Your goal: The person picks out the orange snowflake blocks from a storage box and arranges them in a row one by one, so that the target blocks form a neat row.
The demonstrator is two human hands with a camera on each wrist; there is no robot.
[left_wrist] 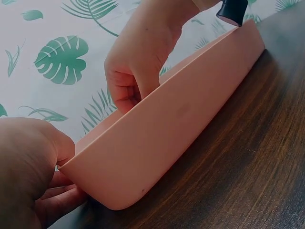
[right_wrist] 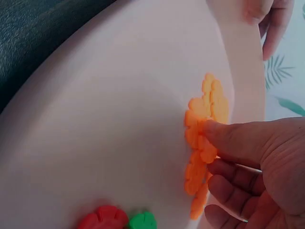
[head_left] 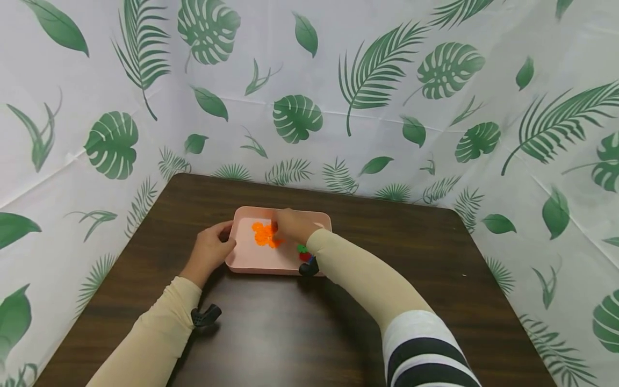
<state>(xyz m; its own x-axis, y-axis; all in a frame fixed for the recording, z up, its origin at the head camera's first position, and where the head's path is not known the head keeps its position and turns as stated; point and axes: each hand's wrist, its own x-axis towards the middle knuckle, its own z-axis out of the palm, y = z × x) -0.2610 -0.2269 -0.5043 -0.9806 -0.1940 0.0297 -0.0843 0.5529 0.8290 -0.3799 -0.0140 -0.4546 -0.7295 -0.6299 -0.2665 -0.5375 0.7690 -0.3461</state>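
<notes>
A shallow pink tray (head_left: 244, 255) lies on the table. My left hand (head_left: 209, 251) grips its left rim, thumb over the edge and fingers outside against the wall (left_wrist: 138, 152). Inside the tray, several orange flower-shaped plastic pieces (right_wrist: 194, 176) with notched edges sit clustered together. My right hand (head_left: 294, 226) reaches over the tray and pinches an orange flower-shaped piece (right_wrist: 207, 147) in this cluster, the thumb on its face; the index fingertip is hidden behind. Nearer the tray's right end are a red notched piece (right_wrist: 104, 218) and a green one (right_wrist: 143, 221).
The dark wooden table (head_left: 271, 328) extends around the tray. A white cloth with green leaves (head_left: 319, 70) hangs behind it and at both sides. Black wrist devices (head_left: 206, 315) are worn on both sleeved arms, the right one close over the tray's front rim.
</notes>
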